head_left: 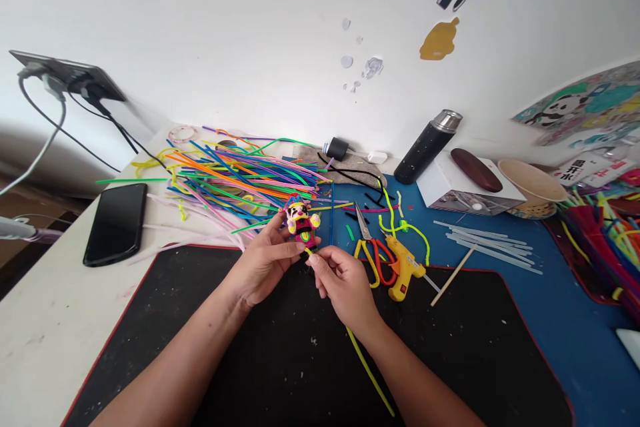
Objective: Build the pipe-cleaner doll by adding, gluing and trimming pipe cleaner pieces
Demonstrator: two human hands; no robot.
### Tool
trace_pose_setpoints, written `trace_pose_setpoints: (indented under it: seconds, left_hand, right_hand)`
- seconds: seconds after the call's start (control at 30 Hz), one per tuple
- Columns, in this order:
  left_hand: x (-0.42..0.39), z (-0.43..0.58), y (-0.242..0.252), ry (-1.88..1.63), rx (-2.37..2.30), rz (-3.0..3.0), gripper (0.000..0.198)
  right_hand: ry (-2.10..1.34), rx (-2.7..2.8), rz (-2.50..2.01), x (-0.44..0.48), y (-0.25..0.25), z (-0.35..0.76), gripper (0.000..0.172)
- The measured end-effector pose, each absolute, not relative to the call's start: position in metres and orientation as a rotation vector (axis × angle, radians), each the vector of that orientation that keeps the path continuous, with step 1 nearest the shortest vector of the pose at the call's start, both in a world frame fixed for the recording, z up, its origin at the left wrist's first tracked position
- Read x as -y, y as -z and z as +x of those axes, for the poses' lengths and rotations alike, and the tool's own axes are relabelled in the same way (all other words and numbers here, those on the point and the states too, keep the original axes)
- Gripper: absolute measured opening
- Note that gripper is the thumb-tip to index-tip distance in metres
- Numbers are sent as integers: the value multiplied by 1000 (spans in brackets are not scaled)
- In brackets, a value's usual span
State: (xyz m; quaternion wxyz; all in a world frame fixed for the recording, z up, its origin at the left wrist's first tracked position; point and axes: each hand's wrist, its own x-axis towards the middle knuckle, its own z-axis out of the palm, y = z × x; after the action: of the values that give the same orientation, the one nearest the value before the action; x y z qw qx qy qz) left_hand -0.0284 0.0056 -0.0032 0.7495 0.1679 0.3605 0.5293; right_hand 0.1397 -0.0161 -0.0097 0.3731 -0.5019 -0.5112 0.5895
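Note:
My left hand [270, 255] is closed around a small colourful pipe-cleaner figure [303, 223], held upright above the black mat. It has a blue and red top, a pale face, yellow trim, a pink body and a dark base. At the figure's lower end, my right hand [345, 280] pinches the tip of a yellow-green pipe cleaner [369, 370]. The rest of that strand passes under my right hand and trails down over the mat. Scissors [370, 247] with orange and yellow handles and a yellow glue gun [404, 270] lie just right of my right hand.
Behind my hands spreads a heap of coloured pipe cleaners [240, 173]. A black phone [115, 223] lies left of the black mat [240, 373]. Glue sticks [490, 243], a wooden stick [453, 277], a tissue box [465, 190] and a black flask [425, 147] are at right.

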Motion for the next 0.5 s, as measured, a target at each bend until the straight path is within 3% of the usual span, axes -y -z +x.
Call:
trace_pose_setpoints:
  seconds: [0.5]
  left_hand:
    - [-4, -29, 6, -1119, -755, 364, 59]
  right_hand:
    - [-1537, 1283, -1258, 15, 15, 142, 41]
